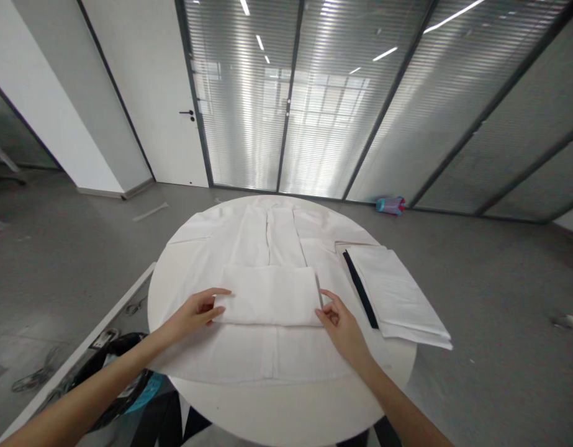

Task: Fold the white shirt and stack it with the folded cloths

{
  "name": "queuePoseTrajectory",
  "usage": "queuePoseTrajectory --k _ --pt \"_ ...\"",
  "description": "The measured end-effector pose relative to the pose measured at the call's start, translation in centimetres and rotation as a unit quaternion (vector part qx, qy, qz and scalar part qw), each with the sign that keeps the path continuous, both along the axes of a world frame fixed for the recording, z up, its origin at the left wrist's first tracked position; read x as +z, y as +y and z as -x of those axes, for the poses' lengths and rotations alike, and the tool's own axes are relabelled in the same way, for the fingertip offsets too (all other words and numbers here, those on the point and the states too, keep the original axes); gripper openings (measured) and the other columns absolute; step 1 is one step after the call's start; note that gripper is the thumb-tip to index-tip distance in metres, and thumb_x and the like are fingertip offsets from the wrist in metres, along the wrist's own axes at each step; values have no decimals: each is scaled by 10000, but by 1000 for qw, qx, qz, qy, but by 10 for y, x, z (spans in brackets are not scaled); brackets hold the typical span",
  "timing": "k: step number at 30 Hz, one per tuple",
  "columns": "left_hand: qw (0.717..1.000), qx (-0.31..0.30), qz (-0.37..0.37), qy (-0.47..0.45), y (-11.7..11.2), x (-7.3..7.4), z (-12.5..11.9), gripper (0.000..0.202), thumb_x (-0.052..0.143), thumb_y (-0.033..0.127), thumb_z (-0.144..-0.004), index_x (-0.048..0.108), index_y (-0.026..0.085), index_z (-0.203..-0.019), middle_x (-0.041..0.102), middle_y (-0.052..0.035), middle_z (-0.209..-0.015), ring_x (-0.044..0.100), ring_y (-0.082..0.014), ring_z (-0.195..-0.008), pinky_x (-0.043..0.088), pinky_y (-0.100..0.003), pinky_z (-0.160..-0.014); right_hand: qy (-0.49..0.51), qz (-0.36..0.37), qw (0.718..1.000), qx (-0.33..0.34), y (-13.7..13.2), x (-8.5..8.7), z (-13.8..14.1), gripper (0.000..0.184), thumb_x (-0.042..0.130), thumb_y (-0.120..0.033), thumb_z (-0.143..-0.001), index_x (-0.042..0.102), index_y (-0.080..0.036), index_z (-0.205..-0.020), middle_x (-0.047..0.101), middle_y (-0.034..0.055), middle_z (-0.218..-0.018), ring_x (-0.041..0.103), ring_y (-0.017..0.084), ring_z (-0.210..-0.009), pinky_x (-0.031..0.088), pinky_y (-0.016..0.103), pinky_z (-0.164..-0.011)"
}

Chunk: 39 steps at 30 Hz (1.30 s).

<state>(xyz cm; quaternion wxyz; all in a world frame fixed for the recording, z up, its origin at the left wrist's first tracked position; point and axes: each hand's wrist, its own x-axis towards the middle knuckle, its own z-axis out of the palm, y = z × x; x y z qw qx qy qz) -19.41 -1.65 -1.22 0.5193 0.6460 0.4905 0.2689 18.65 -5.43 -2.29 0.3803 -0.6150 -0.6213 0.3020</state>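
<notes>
A white garment (267,248) lies spread flat across a round white table (286,416). Its near part is folded into a thick white band (267,303) lying crosswise. My left hand (197,310) pinches the band's left end, fingers curled on the cloth. At the band's right end, my right hand (339,323) grips the fold between thumb and fingers. Both forearms reach in from the near edge.
A stack of folded white cloth (398,295) with a dark strip (360,288) along its left side lies on the table's right. A dark bag (128,372) and a white board sit on the floor at left. Glass walls with blinds stand behind.
</notes>
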Motion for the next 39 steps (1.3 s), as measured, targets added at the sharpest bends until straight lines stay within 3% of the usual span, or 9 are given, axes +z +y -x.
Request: queuePoseTrajectory --k 6,11,13,16,21,28,32,36,39 --pt "996 1 -41 82 6 -4 6 506 646 535 -821 701 164 -1162 364 63 -611 415 -107 -506 375 -241 -492 -117 -8 992 41 1 0 -5 311 505 -289 -893 627 -197 -1164 546 -11 -708 574 187 -667 478 324 -686" --pt "940 76 -275 187 12 16 -5 397 568 513 -904 745 212 -1092 602 -76 -971 617 -191 -796 538 -349 -756 -248 -134 959 18 8 21 12 288 495 -272 -929 681 -210 -1140 616 118 -1120 599 261 -1067 475 441 -965" --pt "918 31 -338 206 17 22 -23 428 480 502 -970 705 220 -1201 593 -128 -1237 630 -250 -1064 523 -407 -927 -278 -160 946 57 18 28 32 333 472 -339 -975 669 -216 -1213 593 133 -1287 550 279 -1213 428 476 -1052" --pt "872 -71 -404 269 30 19 -52 532 466 556 -976 582 247 -1393 456 -135 -1511 407 -338 -1406 316 -541 -1155 -317 -160 926 127 40 29 64 493 423 -480 -1008 561 -222 -1405 461 126 -1515 373 301 -1425 308 514 -1163" --pt "829 -145 -413 348 48 -7 -65 671 460 602 -965 333 323 -1562 319 -98 -1614 280 -351 -1483 144 -549 -1207 -363 -84 913 170 61 10 69 743 289 -650 -995 373 -163 -1551 264 150 -1621 198 291 -1516 147 507 -1230" --pt "837 -160 -389 350 48 -13 -58 680 421 603 -980 247 346 -1585 242 -79 -1644 224 -347 -1504 112 -536 -1208 -366 -59 915 159 51 -2 36 814 266 -670 -987 314 -101 -1567 158 175 -1642 111 281 -1534 144 492 -1231" --pt "857 -169 -374 312 62 -8 -56 624 456 590 -968 379 343 -1536 354 -78 -1602 306 -333 -1470 191 -538 -1188 -364 -75 915 157 57 5 34 750 380 -647 -972 427 -132 -1515 300 188 -1603 243 314 -1498 182 515 -1209" --pt "938 -65 -299 164 126 4 -54 355 675 471 -843 742 244 -1108 674 -111 -1253 565 -295 -1227 394 -410 -1076 -299 -74 940 145 102 26 37 393 507 -440 -973 703 -180 -1193 691 130 -1217 618 261 -1152 396 448 -1074" --pt "988 70 -129 58 196 16 -55 198 833 334 -650 730 185 -730 707 -80 -799 656 -255 -863 505 -330 -820 -161 -33 979 121 164 40 43 207 561 -266 -930 742 -183 -984 744 86 -984 674 204 -909 502 349 -910"
